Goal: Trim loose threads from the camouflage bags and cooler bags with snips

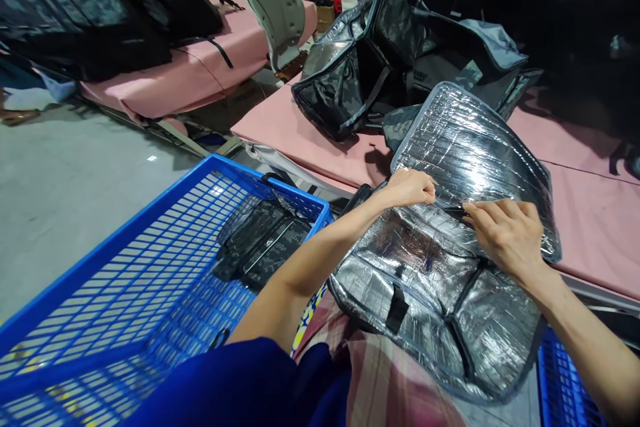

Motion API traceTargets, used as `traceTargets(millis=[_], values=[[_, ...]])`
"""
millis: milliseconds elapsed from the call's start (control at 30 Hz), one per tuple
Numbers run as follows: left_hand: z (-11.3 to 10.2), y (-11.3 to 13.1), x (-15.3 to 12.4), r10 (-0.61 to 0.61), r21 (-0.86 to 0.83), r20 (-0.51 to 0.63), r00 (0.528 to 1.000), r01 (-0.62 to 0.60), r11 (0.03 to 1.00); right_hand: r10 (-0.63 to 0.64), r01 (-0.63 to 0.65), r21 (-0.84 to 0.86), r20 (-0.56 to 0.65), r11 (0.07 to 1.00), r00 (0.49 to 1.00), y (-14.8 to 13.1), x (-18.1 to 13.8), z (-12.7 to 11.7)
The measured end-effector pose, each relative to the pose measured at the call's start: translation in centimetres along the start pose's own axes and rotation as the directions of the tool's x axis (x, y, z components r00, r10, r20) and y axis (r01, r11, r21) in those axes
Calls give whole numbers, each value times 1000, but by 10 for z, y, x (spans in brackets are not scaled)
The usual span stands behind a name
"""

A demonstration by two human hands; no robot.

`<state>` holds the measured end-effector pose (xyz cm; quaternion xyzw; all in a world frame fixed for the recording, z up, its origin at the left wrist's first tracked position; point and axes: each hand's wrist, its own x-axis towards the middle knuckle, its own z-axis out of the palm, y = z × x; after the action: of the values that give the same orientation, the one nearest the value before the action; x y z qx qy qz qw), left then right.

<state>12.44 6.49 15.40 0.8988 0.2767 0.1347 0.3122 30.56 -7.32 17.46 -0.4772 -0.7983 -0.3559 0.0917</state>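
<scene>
A silver foil-lined insulated bag [450,253] lies turned inside out across my lap and the edge of a pink table [595,213]. My left hand [411,187] is closed, pinching the bag's foil at the fold between its lid and body. My right hand [506,232] grips the same fold a little to the right, fingers curled onto the foil and a dark strip there. A black strap tab [397,307] shows on the bag's lower part.
A blue plastic crate [150,267] at my left holds dark folded bags [265,243]. More dark camouflage bags [380,53] are piled on the pink table ahead. Another pink table [190,73] with black bags and a grey chair [280,17] stand further back. Another blue crate [565,387] is at lower right.
</scene>
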Motion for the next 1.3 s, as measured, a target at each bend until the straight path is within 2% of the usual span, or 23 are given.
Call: traceTargets(millis=[133,233,333,667,733,800,900,1000,1133,1233,1300], values=[[-2,1,-1,-6,-1,4,1000,6,1000,-20,20,1,59,1000,998,0,5,4],[-2,1,-1,-3,-2,13,1000,3,1000,-17,9,80,104,997,994,3,6,8],[-1,0,-1,-9,-1,14,1000,9,1000,-14,-3,141,115,990,993,7,4,10],[0,-1,0,-3,29,-6,1000,4,1000,-14,1,108,119,994,993,1,6,9],[2,-2,-3,26,54,-32,999,-24,998,51,-69,169,106,983,993,3,6,9],[7,-3,-9,77,109,-90,993,-67,992,181,-196,284,80,939,980,7,1,6],[18,-5,-22,213,242,-214,953,-160,957,347,-351,389,83,851,934,9,-13,-3],[32,-10,-34,349,361,-282,894,-239,901,381,-399,246,120,883,917,-3,-31,-10],[44,-22,-42,502,492,-289,815,-324,808,302,-306,17,126,952,945,-25,-53,-8],[47,-24,-44,593,561,-301,747,-364,744,248,-247,-29,33,968,968,-31,-64,-4],[47,-20,-45,604,562,-337,722,-360,745,241,-241,-38,-2,970,971,-31,-67,-3]])
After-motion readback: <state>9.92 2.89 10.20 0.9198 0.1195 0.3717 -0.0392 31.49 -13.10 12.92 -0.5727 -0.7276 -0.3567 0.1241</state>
